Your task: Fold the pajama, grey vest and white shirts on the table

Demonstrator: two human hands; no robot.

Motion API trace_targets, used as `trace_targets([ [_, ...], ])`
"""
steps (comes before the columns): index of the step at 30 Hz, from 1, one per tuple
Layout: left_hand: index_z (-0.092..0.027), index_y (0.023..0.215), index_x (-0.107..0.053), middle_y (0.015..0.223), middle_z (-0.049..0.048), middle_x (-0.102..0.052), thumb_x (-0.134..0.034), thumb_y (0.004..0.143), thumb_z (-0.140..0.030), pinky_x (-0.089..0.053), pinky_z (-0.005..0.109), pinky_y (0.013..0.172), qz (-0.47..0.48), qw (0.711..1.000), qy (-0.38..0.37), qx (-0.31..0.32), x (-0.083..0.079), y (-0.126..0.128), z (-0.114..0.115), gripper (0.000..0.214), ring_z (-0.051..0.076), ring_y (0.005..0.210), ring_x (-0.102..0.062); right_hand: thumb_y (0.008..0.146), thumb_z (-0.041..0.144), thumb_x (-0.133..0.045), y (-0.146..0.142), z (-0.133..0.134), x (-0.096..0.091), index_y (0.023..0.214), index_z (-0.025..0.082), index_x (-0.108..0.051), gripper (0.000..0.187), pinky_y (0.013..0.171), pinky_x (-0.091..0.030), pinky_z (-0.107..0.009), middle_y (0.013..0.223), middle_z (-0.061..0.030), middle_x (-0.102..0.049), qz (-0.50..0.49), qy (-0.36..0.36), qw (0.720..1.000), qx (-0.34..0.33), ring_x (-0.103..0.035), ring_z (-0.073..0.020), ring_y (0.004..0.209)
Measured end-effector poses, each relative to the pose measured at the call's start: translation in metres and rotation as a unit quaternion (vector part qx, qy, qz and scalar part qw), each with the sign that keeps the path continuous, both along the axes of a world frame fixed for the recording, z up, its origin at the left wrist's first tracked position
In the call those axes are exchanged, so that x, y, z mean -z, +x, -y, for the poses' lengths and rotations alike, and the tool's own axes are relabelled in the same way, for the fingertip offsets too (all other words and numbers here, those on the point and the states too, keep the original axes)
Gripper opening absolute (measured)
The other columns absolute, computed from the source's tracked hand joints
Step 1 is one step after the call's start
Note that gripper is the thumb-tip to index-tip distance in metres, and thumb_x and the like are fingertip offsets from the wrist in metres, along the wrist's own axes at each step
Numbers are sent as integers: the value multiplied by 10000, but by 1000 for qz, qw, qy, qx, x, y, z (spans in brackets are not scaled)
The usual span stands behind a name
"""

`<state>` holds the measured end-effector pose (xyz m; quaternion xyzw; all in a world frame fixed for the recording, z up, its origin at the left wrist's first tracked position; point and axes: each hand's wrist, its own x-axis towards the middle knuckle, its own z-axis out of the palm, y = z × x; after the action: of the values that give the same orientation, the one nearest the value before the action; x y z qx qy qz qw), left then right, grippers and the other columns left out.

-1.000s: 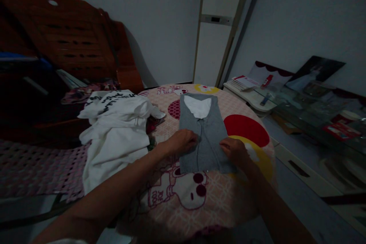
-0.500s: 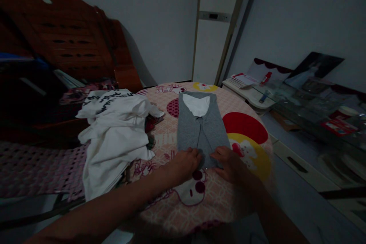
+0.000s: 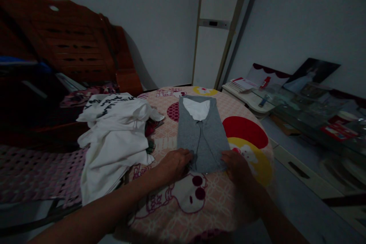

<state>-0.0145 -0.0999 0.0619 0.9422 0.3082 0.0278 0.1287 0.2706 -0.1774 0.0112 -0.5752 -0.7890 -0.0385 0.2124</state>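
Evidently my left hand and right hand each pinched a hem corner of the grey cardigan. That seemingly held it flat between them.

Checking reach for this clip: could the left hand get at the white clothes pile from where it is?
Probably yes. The left hand rests at a near corner of the grey garment, and the white clothes pile lies beside it on the same tablecloth, with nothing standing between them.

Grey garment: matt ribbed knit. White pile: soft smooth cloth. Bench cover: matt printed fabric. Chairs: glossy wood.
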Motion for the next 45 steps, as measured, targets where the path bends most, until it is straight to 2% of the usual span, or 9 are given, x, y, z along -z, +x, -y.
trace_targets([
  [6,-215,1046,-673,949,30,-724,-487,766,-43,-477,262,807,106,993,-43,-15,-21,-4,-46,377,182,899,-671,754,157,-518,12,-35,-40,871,213,-705,228,745,-501,-312,866,-63,-737,-156,25,986,44,-678,-217,812],
  [13,-160,995,-682,949,65,-722,-509,741,-64,-479,293,831,122,988,43,-78,-64,11,-133,322,204,912,-661,766,174,-509,14,-125,-83,846,172,-712,218,658,-427,-268,714,-34,-677,-178,43,976,115,-607,-177,669],
  [19,-147,1034,-710,979,83,-733,-497,709,-53,-489,301,877,107,981,81,-142,-47,31,-198,399,220,964,-662,783,169,-538,13,-201,-73,869,187,-727,209,728,-442,-293,805,-70,-721,-126,52,975,176,-640,-222,799],
  [24,-152,1083,-704,1050,95,-726,-487,743,-58,-483,327,939,134,966,96,-198,-20,42,-228,413,233,1036,-648,805,143,-539,17,-238,-51,938,187,-734,240,765,-473,-314,859,-80,-738,-126,50,972,193,-658,-239,836],
  [30,-131,1300,-577,1303,162,-608,-504,840,-103,-453,379,1019,137,948,116,-261,4,46,-218,466,266,1197,-574,841,157,-553,17,-243,-33,1195,132,-659,370,937,-465,-386,1124,-165,-693,-92,22,976,196,-623,-278,1048],
  [34,-135,1286,-577,1300,142,-622,-579,872,-294,-428,374,1067,117,986,49,-106,7,40,-183,443,259,1215,-574,885,243,-559,10,-209,-29,1181,159,-667,326,1004,-448,-399,1175,-148,-677,-72,4,996,45,-602,-269,1121],
  [37,-142,1396,-471,1389,155,-561,-647,809,-326,-443,375,1065,81,996,29,-6,17,38,-151,640,271,1263,-547,854,246,-598,-4,-177,-22,1305,175,-593,456,1045,-432,-411,1310,-134,-622,-27,-48,996,-70,-561,-262,1215],
  [41,-79,1434,-416,1431,239,-497,-529,856,-164,-441,416,1074,59,993,92,-37,32,47,-132,595,285,1309,-513,846,74,-476,-26,-158,-18,1396,139,-528,556,1054,-418,-416,1389,-182,-561,66,-63,996,-7,-543,-277,1248],
  [45,-100,1385,-505,1341,200,-597,-478,845,-77,-505,383,976,34,995,85,-25,21,48,-137,541,270,1168,-624,878,71,-409,-33,-159,-37,1313,162,-628,495,966,-467,-368,1239,-162,-675,77,-108,991,36,-635,-267,1112],
])
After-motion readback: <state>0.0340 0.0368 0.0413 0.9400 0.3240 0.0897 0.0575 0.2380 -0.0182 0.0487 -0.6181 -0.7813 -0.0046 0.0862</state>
